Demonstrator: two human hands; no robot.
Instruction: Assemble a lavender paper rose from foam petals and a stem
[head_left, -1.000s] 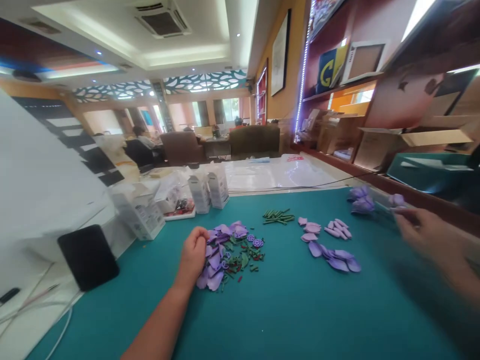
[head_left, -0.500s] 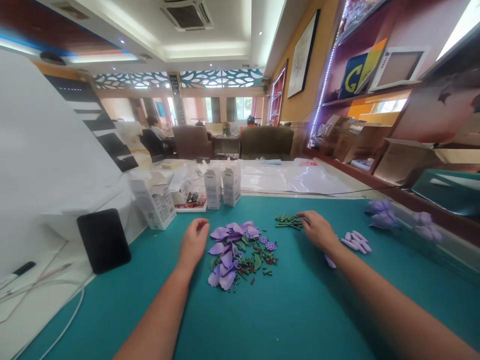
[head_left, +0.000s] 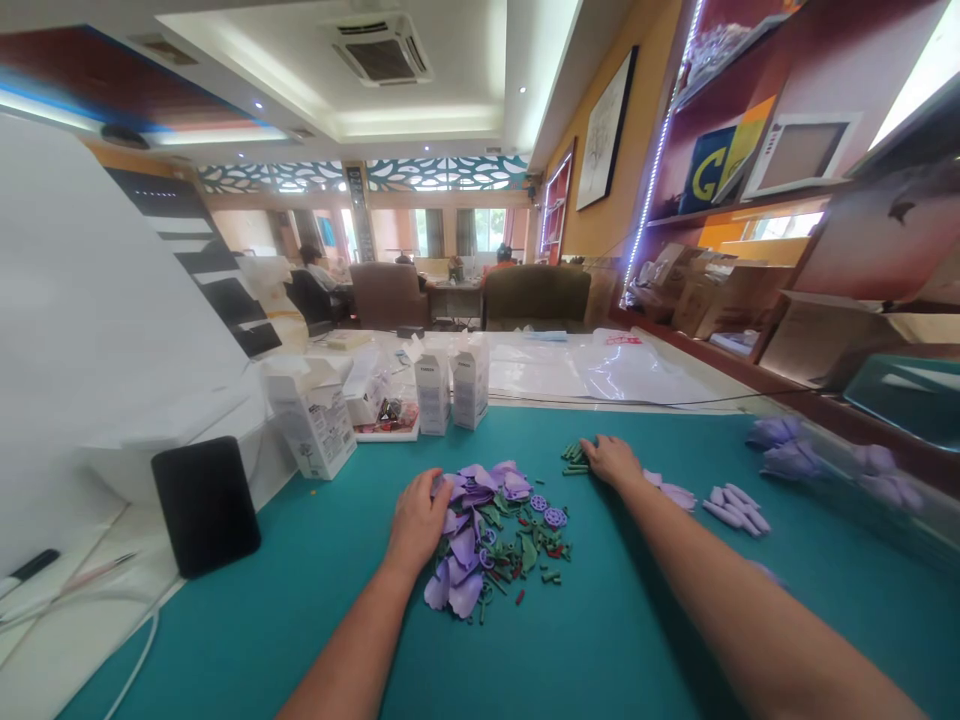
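Observation:
A loose pile of purple petal pieces (head_left: 463,545) and small green pieces (head_left: 529,550) lies on the teal mat, with two purple wheel-like pieces (head_left: 555,517) at its right. My left hand (head_left: 421,515) rests at the pile's left edge, thumb and fingers bent together around a purple petal. Over the right end of a row of green sticks (head_left: 574,458) is my right hand (head_left: 613,462), palm down, its fingertips on the sticks; what lies under them is hidden. Purple petals (head_left: 677,495) and purple tubes (head_left: 739,510) lie right of that hand.
Two white cartons (head_left: 470,388) and a larger open box (head_left: 311,420) stand at the back. A black tablet (head_left: 205,507) is at the left. Purple flowers (head_left: 787,450) lie at the far right. Clear plastic sheets (head_left: 637,370) cover the table beyond the mat.
My left hand has moved right onto the petals. My right hand has shifted over the green sticks, covering more of them. The camera view has tilted slightly upward.

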